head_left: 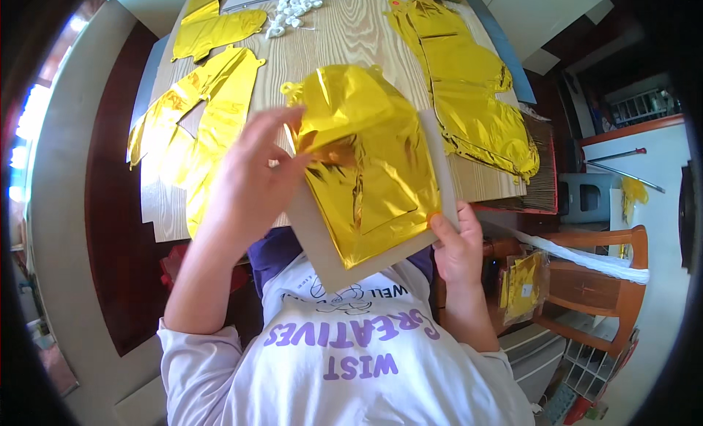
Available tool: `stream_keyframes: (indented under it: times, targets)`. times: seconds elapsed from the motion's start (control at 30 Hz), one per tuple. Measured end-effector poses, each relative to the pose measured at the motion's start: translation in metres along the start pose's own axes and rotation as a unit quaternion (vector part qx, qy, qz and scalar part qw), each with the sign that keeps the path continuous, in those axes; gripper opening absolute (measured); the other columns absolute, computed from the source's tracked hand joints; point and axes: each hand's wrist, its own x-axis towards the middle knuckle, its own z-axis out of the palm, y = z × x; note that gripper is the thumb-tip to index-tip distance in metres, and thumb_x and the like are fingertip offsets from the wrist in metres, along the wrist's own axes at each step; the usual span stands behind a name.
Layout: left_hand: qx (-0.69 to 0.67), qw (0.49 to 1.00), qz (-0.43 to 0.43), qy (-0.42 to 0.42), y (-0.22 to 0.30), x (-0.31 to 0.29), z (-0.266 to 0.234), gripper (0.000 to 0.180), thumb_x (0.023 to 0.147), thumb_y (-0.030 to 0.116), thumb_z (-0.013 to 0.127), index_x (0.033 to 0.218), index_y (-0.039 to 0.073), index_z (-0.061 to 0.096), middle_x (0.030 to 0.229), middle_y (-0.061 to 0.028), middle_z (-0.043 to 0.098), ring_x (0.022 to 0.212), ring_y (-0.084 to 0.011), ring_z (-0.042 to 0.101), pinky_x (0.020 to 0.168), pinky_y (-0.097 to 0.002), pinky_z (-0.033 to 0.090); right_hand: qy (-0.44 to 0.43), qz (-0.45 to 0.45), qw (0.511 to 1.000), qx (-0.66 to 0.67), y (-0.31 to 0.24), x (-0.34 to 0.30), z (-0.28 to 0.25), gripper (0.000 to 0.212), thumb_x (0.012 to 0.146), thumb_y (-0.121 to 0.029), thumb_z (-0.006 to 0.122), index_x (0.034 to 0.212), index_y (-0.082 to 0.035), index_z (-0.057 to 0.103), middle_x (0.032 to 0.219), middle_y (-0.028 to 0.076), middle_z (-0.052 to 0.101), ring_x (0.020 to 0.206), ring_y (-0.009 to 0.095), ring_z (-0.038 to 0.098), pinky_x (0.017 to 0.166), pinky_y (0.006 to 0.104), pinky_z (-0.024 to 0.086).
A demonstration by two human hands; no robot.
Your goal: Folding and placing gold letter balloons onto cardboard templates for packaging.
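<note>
Right grip (459, 250) closed on the lower right side of a grey card (322, 261), I hold it before me at the worktop (337, 31), a folded gold foil piece (388, 184) lying on it. My left grip (253, 166) is at the foil's left edge, thumb and forefinger apart (whether they pinch a layer, I cannot tell)

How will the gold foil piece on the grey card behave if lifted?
The gold foil piece is probably floppy, given its creases and folds. It looks thin, so likely light for its size. Its glossy surface may slide on the grey card.
</note>
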Motion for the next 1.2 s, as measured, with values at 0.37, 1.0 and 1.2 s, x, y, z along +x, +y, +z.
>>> stream_keyframes:
  times: [0.37,1.0,1.2]
  targets:
    - [0.121,0.915,0.348,-0.165,-0.020,0.009,0.095,0.053,0.089,0.025,0.070,0.137,0.004,0.056,0.144,-0.0157,0.054,0.138,-0.0345,0.047,0.113,-0.0474,0.037,0.063,0.041,0.994,-0.076,0.020,-0.025,-0.037,0.033,0.095,-0.011,0.072,0.119,0.003,0.056,0.109,0.008,0.068,0.096,0.011,0.063,0.091,0.0267,0.051]
    - [0.160,0.901,0.307,-0.262,-0.054,0.021,0.112,0.059,0.093,0.029,0.064,0.143,0.002,0.050,0.153,-0.0150,0.047,0.146,-0.0314,0.038,0.121,-0.0504,0.026,0.032,0.089,0.996,-0.003,0.023,-0.026,-0.047,0.034,0.094,-0.004,0.069,0.124,0.000,0.054,0.112,0.009,0.068,0.099,0.013,0.066,0.090,0.0291,0.053]
    - [0.159,0.896,0.297,-0.289,-0.051,0.022,0.111,0.064,0.091,0.022,0.064,0.150,0.004,0.044,0.157,-0.0145,0.043,0.148,-0.0345,0.035,0.122,-0.0521,0.025,0.019,0.078,0.997,-0.014,0.023,-0.025,-0.049,0.034,0.095,-0.004,0.068,0.125,0.000,0.054,0.113,0.009,0.067,0.100,0.012,0.065,0.091,0.0291,0.053]
